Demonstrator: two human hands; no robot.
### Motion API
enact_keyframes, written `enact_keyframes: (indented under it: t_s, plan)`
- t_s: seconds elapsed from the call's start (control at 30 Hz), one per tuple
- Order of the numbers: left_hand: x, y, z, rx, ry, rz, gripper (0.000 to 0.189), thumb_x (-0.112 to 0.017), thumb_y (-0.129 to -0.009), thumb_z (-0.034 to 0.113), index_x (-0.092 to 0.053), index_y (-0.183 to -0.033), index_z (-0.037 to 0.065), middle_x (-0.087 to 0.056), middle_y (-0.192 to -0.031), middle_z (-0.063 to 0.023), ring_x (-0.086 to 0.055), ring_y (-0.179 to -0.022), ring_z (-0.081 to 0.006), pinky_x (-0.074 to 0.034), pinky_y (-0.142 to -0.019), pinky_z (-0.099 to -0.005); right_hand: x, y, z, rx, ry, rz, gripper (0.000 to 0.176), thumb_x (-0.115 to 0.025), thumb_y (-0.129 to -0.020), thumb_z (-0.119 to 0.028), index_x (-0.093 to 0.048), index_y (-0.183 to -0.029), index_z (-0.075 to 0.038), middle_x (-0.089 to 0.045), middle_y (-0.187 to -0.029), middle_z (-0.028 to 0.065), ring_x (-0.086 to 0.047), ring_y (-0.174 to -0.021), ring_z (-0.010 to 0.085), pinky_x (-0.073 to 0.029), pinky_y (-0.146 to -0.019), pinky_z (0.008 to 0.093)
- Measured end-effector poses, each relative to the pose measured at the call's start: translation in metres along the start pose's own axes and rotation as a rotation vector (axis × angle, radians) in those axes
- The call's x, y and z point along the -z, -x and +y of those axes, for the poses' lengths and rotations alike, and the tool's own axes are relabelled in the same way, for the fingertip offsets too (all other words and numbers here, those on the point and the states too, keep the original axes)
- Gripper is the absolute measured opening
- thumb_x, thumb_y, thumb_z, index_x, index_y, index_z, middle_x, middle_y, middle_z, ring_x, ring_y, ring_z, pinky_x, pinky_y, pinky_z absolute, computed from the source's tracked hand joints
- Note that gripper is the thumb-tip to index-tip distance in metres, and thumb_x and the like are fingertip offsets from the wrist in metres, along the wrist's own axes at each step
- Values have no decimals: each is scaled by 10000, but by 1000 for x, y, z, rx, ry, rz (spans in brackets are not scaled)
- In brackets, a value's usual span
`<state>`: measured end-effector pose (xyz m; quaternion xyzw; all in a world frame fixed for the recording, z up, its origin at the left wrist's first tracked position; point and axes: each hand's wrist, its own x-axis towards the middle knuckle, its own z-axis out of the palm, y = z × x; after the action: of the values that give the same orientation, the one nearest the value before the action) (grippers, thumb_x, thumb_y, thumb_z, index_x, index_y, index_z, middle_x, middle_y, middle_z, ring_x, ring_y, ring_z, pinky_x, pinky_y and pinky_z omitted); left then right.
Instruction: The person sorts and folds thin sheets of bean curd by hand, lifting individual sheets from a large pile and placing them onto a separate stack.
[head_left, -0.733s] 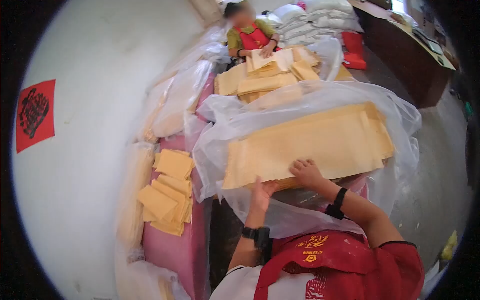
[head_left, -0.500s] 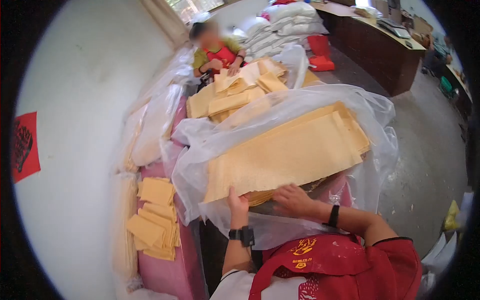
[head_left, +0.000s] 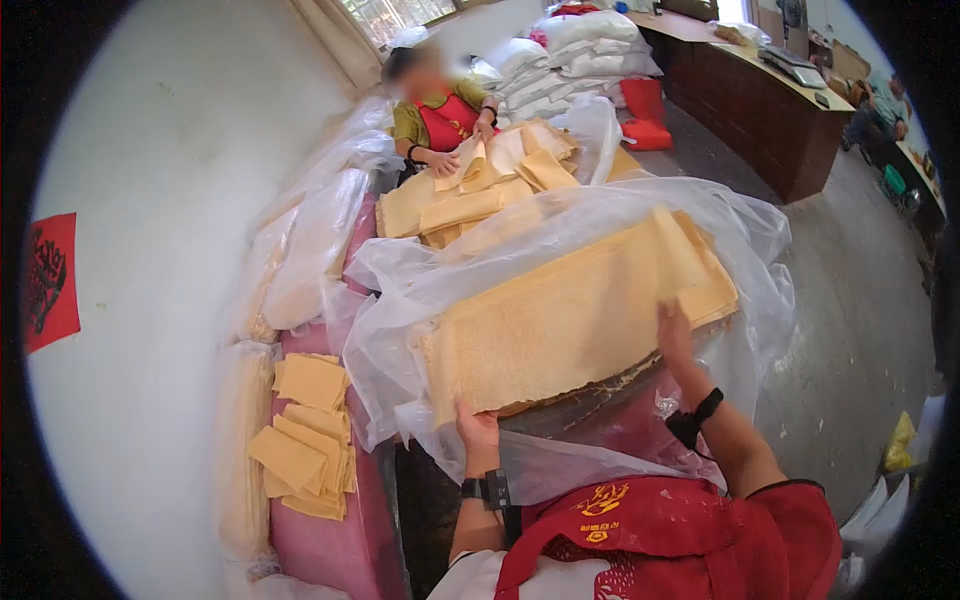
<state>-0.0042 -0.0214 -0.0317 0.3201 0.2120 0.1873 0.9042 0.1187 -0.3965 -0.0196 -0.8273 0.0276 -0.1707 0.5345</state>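
A large thin yellow sheet point(head_left: 560, 310), like tofu skin, lies over a stack of similar sheets point(head_left: 712, 290) on clear plastic film. My left hand point(head_left: 478, 425) pinches the sheet's near left corner, thumb on top. At the near right side, my right hand point(head_left: 676, 335) is closed on the sheet's edge, its fingers partly hidden. The sheet's right end is raised and curls over, slightly blurred. Beneath the near edge of the stack, a dark surface and ragged sheet edges show.
Folded yellow sheets point(head_left: 310, 450) lie on a pink surface point(head_left: 330, 550) to the left. Across from me, a person in a red apron point(head_left: 447, 122) handles a pile of folded sheets point(head_left: 460, 208). White sacks point(head_left: 590, 60) and a brown counter point(head_left: 745, 110) stand behind.
My right hand has moved right along the near edge to the sheet's right side. The sheet's right end has lifted and curled. My left hand has shifted slightly down, still at the corner.
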Motion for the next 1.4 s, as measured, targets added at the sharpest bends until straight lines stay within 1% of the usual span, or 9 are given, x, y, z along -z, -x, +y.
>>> enact_keyframes:
  t_s: [0.17,0.3,0.43,0.63,0.9,1.03,1.2,1.37,1.4]
  plan:
    - [-37,5,4,-189,-328,15,532,-406,-1016,401,-420,-1369,4,-538,-1317,-150,-552,-1159,-262,-445,-969,-382,-59,51,-80,769,608,-402,582,-559,-797,-142,-474,-1373,-166,-395,-1451,169,-329,-1374,338,-196,-1118,547]
    - [-44,-4,-5,-247,-937,32,523,-420,-1015,329,-385,-1396,-28,-464,-1392,-182,-459,-1268,-298,-341,-1068,-399,-99,66,-55,878,622,-439,566,-567,-802,-203,-491,-1362,-175,-404,-1445,160,-324,-1379,339,-171,-1118,580]
    - [-84,17,-20,-868,-1345,-605,626,-557,-842,105,-388,-1445,105,-365,-1464,-208,-340,-1346,-368,-235,-1127,-469,-96,64,-38,864,682,-621,529,-571,-812,-266,-523,-1331,-175,-412,-1438,161,-328,-1379,327,-177,-1120,569]
    - [-81,16,-94,-994,-1923,-574,640,-574,-810,130,-422,-1428,185,-391,-1425,-199,-315,-1344,-406,-219,-1106,-553,-73,64,-29,894,673,-505,623,-640,-812,-426,-498,-1351,-147,-436,-1412,165,-388,-1331,356,-237,-1099,549]
    - [-97,35,-81,-896,-1965,-624,774,-719,-730,460,-435,-1415,234,-319,-1458,-231,-237,-1378,-426,-173,-1104,-599,-40,-22,-30,252,-91,-652,654,-698,-797,-287,-465,-1378,-99,-401,-1414,253,-442,-1266,407,-401,-1017,422]
    - [-90,30,-78,-857,-1992,-703,812,-730,-724,472,-414,-1430,224,-298,-1468,-240,-205,-1389,-439,-167,-1104,-604,-83,-52,-41,282,428,-850,474,-673,-817,-243,-584,-1266,-119,-537,-1285,252,-565,-1118,396,-473,-918,412]
    - [-88,46,-75,-860,-1990,-712,669,-678,-790,368,-479,-1379,122,-316,-1477,-221,-254,-1388,-390,-175,-1130,-539,-108,-8,4,39,0,-452,234,-624,-857,-170,-691,-1052,-60,-701,-914,173,-668,-877,321,-522,-794,363]
    - [-36,29,-81,-918,-1507,-794,507,-662,-838,220,-540,-1319,114,-505,-1339,-169,-484,-1246,-286,-370,-1046,-414,-33,69,-101,-375,-601,-693,503,-597,-892,-109,-470,-1378,-80,-618,-1222,121,-619,-1035,227,-501,-856,365]
    - [-27,25,-78,-508,-1320,-588,423,-620,-887,216,-557,-1285,88,-552,-1269,-143,-534,-1165,-256,-414,-991,-383,-30,69,-114,-370,-599,-692,503,-597,-892,-109,-470,-1378,-80,-618,-1222,121,-619,-1035,227,-501,-856,365]
